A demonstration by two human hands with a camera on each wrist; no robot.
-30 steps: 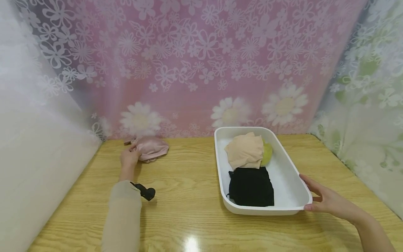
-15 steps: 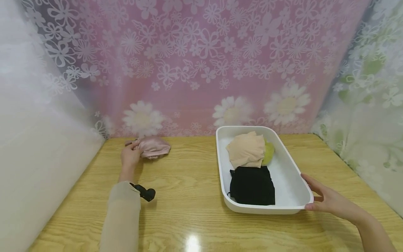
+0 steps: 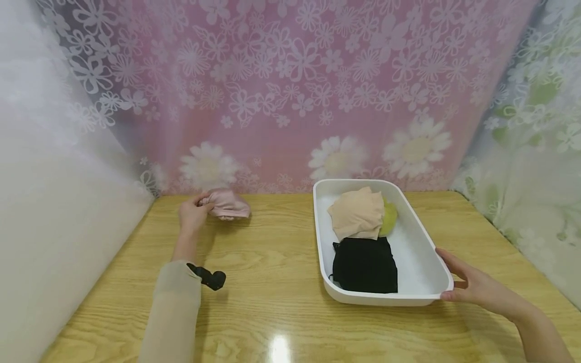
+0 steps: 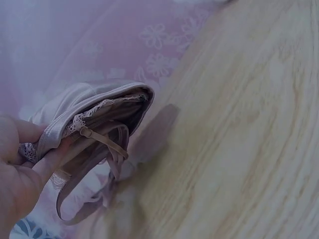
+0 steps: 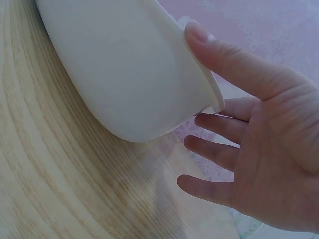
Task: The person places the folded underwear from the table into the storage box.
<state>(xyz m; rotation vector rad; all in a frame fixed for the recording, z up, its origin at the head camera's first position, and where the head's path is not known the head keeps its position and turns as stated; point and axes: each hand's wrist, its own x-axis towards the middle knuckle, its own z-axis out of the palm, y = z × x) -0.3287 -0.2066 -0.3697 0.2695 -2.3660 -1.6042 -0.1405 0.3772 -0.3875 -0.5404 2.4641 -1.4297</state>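
Note:
At the far left of the table, my left hand (image 3: 193,214) pinches the edge of a folded pink satin bra (image 3: 228,203) between thumb and fingers. In the left wrist view the bra (image 4: 107,102) hangs above the wood, its lace trim and thin straps dangling. A white plastic tray (image 3: 419,269) stands on the right half of the table. Against its front right corner rests my right hand (image 3: 476,288), the thumb at the rim and the other fingers spread loosely. Inside the tray lie a folded beige garment (image 3: 356,213), a folded black garment (image 3: 365,264) and a yellow-green piece (image 3: 388,218), partly hidden behind the beige one.
The wood-grain table (image 3: 263,262) spans the space between bra and tray. A pink flowered curtain (image 3: 272,101) closes off the back. Pale sheets flank both sides. A black wrist camera (image 3: 211,278) sits on my left wrist.
My left hand has lifted the bra off the table and shifted it slightly right. My right hand keeps its place at the tray corner. The head view has drifted a little.

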